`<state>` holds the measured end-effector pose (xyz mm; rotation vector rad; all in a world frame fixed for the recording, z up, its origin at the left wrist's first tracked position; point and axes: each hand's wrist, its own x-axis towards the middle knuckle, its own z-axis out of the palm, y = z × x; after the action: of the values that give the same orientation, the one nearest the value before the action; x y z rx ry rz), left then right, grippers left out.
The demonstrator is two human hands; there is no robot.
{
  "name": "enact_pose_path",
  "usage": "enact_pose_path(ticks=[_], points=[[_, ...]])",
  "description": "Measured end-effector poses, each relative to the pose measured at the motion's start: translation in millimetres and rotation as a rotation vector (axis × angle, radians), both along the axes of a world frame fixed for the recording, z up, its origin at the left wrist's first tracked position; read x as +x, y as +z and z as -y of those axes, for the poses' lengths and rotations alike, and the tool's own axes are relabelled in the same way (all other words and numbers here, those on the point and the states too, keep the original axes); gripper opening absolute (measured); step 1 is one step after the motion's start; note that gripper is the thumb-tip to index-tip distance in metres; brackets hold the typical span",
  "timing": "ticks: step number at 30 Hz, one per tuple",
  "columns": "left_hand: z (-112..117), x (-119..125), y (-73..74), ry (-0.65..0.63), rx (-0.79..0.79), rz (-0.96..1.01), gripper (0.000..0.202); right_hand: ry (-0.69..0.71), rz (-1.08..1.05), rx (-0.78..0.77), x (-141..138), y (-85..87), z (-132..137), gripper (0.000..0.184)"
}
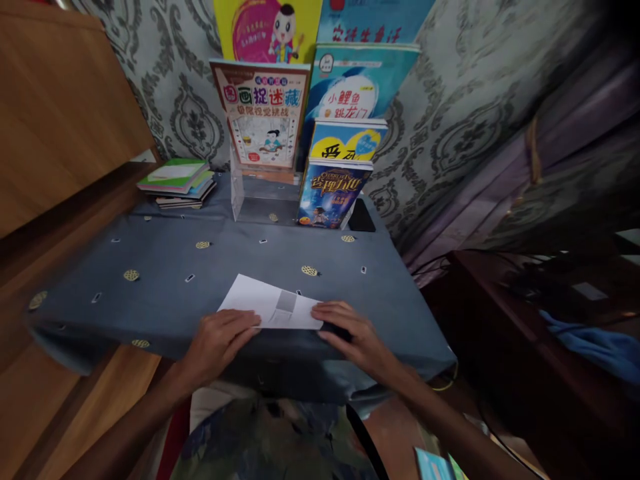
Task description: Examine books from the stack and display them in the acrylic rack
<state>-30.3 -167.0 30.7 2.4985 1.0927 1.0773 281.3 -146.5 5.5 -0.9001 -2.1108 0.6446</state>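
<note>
A white sheet of paper (267,307) with a grey printed patch lies at the front edge of the cloth-covered table (240,260). Its near edge is straight, and its upper left corner points away from me. My left hand (220,337) grips the left part of that near edge, fingers together on top and thumb alongside. At the right end, my right hand (353,330) pinches the sheet between its fingers and thumb. The underside of the paper is hidden.
Several books stand in a clear stand (243,193) at the back, with a blue book (333,193) in front. A stack of books (177,180) lies back left; a black phone (362,216) is back right. Wooden furniture (65,100) borders the left, a dark cabinet (500,333) the right.
</note>
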Motion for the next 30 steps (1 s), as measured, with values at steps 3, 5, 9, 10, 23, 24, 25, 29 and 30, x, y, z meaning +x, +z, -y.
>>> enact_pose_path(ticks=[3, 5, 9, 10, 23, 24, 25, 29, 30], points=[[-9, 4, 31.2, 0.092, -0.285, 0.191, 0.031, -0.135, -0.248, -0.262, -10, 12.3, -13, 0.020], [-20, 8, 45.8, 0.164, -0.410, 0.345, 0.039, -0.213, -0.425, -0.415, -19, 19.4, -24, 0.023], [-48, 15, 50.0, 0.191, -0.635, 0.793, 0.036, -0.232, -0.694, -0.591, -38, 32.7, -52, 0.031], [-55, 17, 46.6, 0.183, -0.693, 0.900, 0.035, -0.222, -0.724, -0.612, -43, 35.7, -59, 0.032], [-116, -17, -30.9, 0.413, -0.407, 0.245, 0.039, -0.412, -0.328, -0.425, -56, -13.0, -113, 0.034], [-118, -20, -31.8, 0.422, -0.306, 0.129, 0.039, -0.415, -0.225, -0.330, -55, -13.2, -111, 0.030], [-121, -22, -32.2, 0.414, -0.230, 0.031, 0.037, -0.407, -0.125, -0.233, -57, -11.8, -108, 0.028], [-131, -22, -35.2, 0.351, -0.164, -0.199, 0.044, -0.170, 0.188, 0.028, -94, 0.6, -105, 0.040], [-134, -22, -36.8, 0.344, -0.167, -0.225, 0.048, -0.083, 0.247, 0.058, -108, 3.2, -107, 0.045]])
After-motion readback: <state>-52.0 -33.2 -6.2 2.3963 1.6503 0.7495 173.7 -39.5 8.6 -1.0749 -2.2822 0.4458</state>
